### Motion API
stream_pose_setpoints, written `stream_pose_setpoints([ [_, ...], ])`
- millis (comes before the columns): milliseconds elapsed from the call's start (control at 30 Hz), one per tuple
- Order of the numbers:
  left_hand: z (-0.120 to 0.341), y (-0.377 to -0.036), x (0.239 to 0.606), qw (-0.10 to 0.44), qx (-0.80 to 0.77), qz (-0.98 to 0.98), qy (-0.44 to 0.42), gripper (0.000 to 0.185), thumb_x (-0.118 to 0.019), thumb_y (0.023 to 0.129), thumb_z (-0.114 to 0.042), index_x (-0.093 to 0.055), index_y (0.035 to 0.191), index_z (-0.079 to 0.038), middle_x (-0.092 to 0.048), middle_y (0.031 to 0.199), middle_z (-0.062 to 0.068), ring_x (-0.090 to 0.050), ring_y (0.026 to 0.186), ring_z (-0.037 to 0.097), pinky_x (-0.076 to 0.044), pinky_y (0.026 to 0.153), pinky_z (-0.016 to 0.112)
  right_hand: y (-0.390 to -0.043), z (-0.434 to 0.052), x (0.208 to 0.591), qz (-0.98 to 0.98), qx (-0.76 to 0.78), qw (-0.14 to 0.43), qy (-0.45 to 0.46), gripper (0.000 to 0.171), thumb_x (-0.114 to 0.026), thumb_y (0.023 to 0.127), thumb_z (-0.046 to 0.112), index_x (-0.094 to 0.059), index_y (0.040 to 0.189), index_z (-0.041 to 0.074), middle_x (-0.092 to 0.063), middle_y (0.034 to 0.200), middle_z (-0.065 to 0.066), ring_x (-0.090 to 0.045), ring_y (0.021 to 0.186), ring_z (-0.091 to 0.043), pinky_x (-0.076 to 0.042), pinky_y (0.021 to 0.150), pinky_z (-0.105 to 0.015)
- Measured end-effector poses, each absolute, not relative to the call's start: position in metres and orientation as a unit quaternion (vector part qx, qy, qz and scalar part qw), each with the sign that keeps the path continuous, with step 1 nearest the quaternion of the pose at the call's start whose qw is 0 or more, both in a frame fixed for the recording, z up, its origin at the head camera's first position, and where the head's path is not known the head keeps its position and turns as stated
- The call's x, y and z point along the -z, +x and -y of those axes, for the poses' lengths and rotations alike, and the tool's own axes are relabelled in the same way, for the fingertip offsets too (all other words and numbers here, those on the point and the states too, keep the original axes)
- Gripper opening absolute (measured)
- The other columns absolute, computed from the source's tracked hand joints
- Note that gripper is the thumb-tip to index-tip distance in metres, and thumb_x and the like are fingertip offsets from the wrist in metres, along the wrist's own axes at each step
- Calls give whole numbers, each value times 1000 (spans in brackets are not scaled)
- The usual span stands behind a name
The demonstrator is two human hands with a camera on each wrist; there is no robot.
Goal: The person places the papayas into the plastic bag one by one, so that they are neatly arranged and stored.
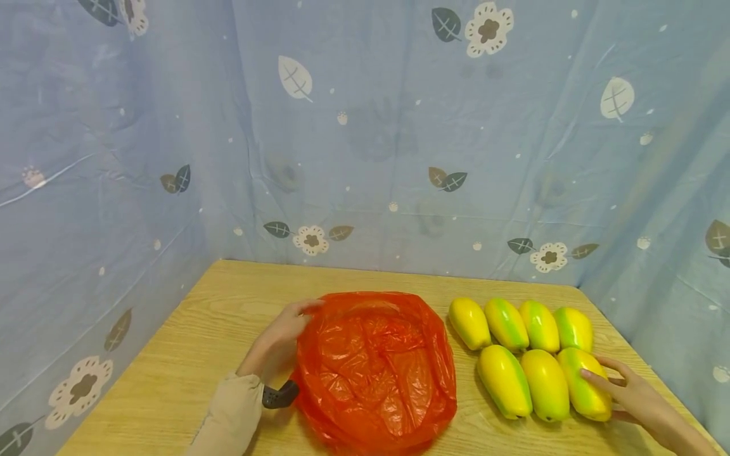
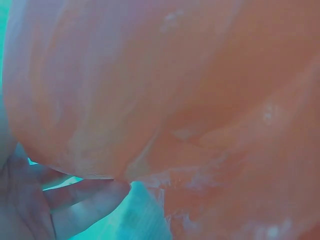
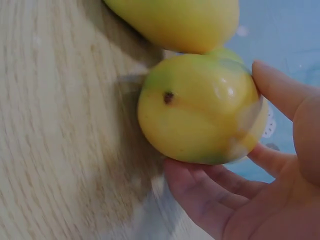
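Your right hand [image 1: 633,394] is cupping the outermost mango [image 1: 584,383] of the near row, fingers curling round it, fruit lying on the wooden table [image 1: 188,354] just right of the red plastic bag [image 1: 376,367]. Your left hand [image 1: 285,329] is pinching the bag's left rim, as far as visible. All seven mangoes are lying outside; bagging looks unstarted. The left wrist view is filling with red film, fingertips [image 2: 85,205] blurred; the bag's mouth is hard to make out.
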State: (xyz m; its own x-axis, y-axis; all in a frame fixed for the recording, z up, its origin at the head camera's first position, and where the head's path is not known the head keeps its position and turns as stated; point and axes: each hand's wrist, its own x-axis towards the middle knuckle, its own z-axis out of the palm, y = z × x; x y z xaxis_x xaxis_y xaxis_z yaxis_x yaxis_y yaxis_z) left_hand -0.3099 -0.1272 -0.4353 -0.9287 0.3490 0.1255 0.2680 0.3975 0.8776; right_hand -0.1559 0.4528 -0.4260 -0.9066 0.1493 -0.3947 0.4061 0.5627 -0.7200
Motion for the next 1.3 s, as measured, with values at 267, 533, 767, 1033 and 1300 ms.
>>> stream_pose_setpoints([
  [267, 128, -309, 434, 33, -514, -837, 184, 40, -41, 91, 6, -54, 129, 6, -51, 131, 25, -41, 126, 42, -32, 105, 55, -153, -455, 425, -857, 459, 154, 178, 98, -42, 97, 53, 12, 141, -15, -9, 133, -52, -43, 114, -55, -52, 82, -49],
  [533, 128, -311, 434, 33, -510, -837, 194, 39, -42, 92, 5, -54, 129, 5, -54, 129, 22, -43, 125, 40, -31, 106, 54, -154, -456, 414, -833, 509, 129, 176, 97, -39, 98, 51, 26, 139, -8, 2, 136, -50, -40, 116, -58, -52, 83, -48],
  [767, 129, -309, 436, 31, -517, -835, 187, 38, -43, 91, 6, -56, 127, 5, -54, 129, 23, -43, 124, 42, -30, 106, 55, -162, -436, 392, -824, 539, 105, 141, 90, -36, 100, 47, 30, 140, 0, 13, 140, -46, -15, 128, -61, -52, 86, -43],
  [1033, 129, -308, 439, 19, -511, -837, 198, 38, -42, 90, 7, -57, 125, 5, -56, 125, 22, -46, 121, 41, -34, 103, 55, -177, -393, 378, -823, 560, 58, 79, 84, -38, 101, 40, 19, 146, 0, -2, 144, -40, -42, 119, -50, -54, 82, -40],
  [1300, 125, -308, 435, 17, -495, -846, 196, 37, -44, 92, 5, -57, 127, 2, -57, 126, 19, -46, 122, 39, -35, 103, 54, -194, -336, 366, -808, 585, 56, 41, 81, -41, 101, 39, 13, 150, 4, -8, 147, -36, -37, 122, -49, -53, 84, -41],
])
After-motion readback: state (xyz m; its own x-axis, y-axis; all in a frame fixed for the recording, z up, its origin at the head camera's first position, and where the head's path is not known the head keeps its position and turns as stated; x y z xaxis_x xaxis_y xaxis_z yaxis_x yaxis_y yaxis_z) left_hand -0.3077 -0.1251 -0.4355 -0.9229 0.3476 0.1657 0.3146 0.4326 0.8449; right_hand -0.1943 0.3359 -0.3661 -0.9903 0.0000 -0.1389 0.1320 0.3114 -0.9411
